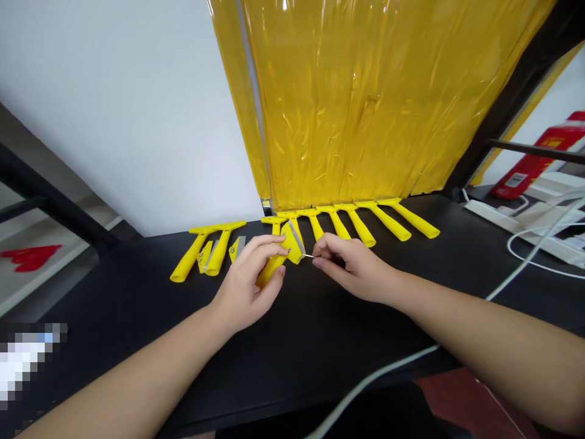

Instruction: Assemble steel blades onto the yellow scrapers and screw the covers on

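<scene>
My left hand is closed on a yellow scraper with a flat yellow head and a grey metal blade along it. A small screw shows near my fingertips, and part of the handle lies behind my fingers. Close on the right, my right hand pinches a thin metal rod, whose tip points at the scraper head; the rest of it is hidden in my fingers. Left of my hands lie two yellow T-shaped handles with small bladed yellow heads beside them.
Several more yellow T-shaped handles lie in a row along the back of the black table. A yellow plastic strip curtain hangs behind. A white cable crosses under my right forearm. A red bottle stands at the right.
</scene>
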Motion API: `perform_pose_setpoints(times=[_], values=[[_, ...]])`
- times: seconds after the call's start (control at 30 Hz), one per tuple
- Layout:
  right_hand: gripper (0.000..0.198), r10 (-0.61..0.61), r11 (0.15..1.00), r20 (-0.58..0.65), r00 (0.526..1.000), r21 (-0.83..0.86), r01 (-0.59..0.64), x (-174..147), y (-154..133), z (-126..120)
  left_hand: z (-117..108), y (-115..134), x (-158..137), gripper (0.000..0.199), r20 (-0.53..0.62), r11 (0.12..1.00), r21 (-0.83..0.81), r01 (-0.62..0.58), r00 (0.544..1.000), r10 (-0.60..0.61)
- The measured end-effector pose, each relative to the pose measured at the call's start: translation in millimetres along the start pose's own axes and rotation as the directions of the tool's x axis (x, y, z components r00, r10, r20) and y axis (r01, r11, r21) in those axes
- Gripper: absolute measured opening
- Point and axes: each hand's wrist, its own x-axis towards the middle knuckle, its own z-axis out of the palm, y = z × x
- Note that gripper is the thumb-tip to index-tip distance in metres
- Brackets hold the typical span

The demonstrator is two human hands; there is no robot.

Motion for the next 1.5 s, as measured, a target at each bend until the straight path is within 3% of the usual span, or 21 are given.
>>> perform_pose_setpoints(times=[0.13, 0.27, 0.43, 0.57, 0.7, 0.8, 0.9, 1.0, 1.1, 1.17, 1.23, 1.33, 1.4, 1.5], values=[[0.019, 0.011, 0.998, -0.021, 1.0, 0.064, -0.009, 0, 3, 2, 0, -1, -1, 0.034, 0.005, 1.0, -0.017, 0.003, 1.0, -0.003], [0.029, 0.082, 0.966, 0.014, 0.997, 0.245, -0.083, 1, 2, 4, 0, -2, -1, 0.035, 0.016, 0.998, -0.063, 0.011, 1.0, -0.01], [0.041, 0.192, 0.802, 0.167, 0.967, 0.541, -0.253, 3, -1, 3, -1, -3, -2, 0.039, 0.012, 0.995, -0.103, 0.016, 1.0, -0.015], [0.04, 0.234, 0.68, 0.297, 0.926, 0.631, -0.374, 4, -1, 3, -1, -3, -2, 0.042, 0.018, 0.988, -0.157, -0.002, 1.0, 0.005], [0.036, 0.221, 0.782, 0.221, 0.95, 0.541, -0.308, 4, 0, 3, 0, -3, 1, 0.045, 0.021, 0.974, -0.224, 0.041, 0.999, -0.037], [0.028, 0.177, 0.893, 0.121, 0.977, 0.398, -0.211, 4, 2, 5, -1, -9, 7, 0.047, -0.019, 0.914, -0.373, 0.159, 0.984, -0.179], [0.02, 0.104, 0.973, 0.094, 0.99, 0.199, -0.121, 2, 4, 5, -4, -24, 14, 0.052, -0.037, 0.771, -0.544, 0.331, 0.909, -0.416], [0.017, 0.068, 0.994, 0.118, 0.991, 0.075, -0.077, 2, 5, 5, -9, -41, 21, 0.05, -0.118, 0.652, -0.622, 0.433, 0.771, -0.625], [0.015, 0.055, 0.998, 0.14, 0.989, 0.033, -0.06, 2, 5, 4, -10, -55, 24, 0.06, -0.134, 0.492, -0.745, 0.451, 0.621, -0.772], [0.014, 0.051, 0.998, 0.147, 0.988, 0.016, -0.054, 3, 5, 3, -9, -61, 25, 0.068, -0.133, 0.424, -0.79, 0.442, 0.552, -0.823], [0.014, 0.046, 0.999, 0.154, 0.987, 0.007, -0.047, 3, 6, 2, -8, -64, 25, 0.069, -0.141, 0.4, -0.797, 0.452, 0.506, -0.851], [0.013, 0.038, 0.999, 0.173, 0.984, -0.007, -0.038, 3, 6, 2, -8, -64, 26, 0.05, -0.114, 0.368, -0.782, 0.503, 0.466, -0.878], [0.013, 0.032, 0.999, 0.186, 0.982, -0.019, -0.029, 3, 5, 2, -8, -64, 27, 0.038, -0.065, 0.33, -0.773, 0.542, 0.45, -0.89], [0.012, 0.017, 1.0, 0.202, 0.979, -0.029, -0.011, 3, 4, 2, -7, -65, 28, 0.038, -0.004, 0.288, -0.768, 0.572, 0.446, -0.895]])
